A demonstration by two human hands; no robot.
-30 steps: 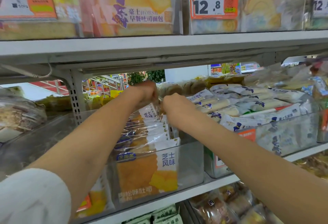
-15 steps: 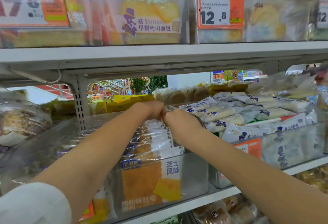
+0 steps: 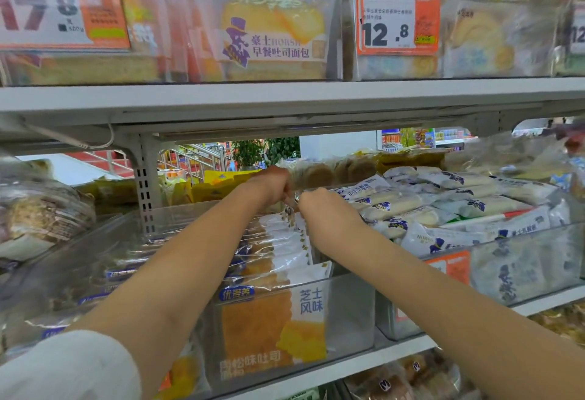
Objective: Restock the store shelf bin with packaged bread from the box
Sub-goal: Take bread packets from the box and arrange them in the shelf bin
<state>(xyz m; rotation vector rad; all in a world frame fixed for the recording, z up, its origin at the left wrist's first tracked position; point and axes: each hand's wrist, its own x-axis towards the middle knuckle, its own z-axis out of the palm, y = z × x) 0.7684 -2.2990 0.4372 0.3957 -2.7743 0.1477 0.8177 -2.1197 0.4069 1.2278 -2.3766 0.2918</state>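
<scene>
A clear plastic shelf bin on the middle shelf holds a row of upright packaged bread with orange toast and white labels. Both my arms reach to the back of this row. My left hand and my right hand sit close together there, fingers pinched on the crinkled top edge of the rearmost bread package. The fingertips are partly hidden behind the wrapper. The box is not in view.
The bin to the right is piled with white and blue bread packs. More bread sits at the left. The shelf above hangs low over my hands and carries bins with price tags. A lower shelf holds bagged buns.
My hands stayed together at the back of the row, and shifted up and right in the picture as my head tilted. The grip on the rear package looks the same.
</scene>
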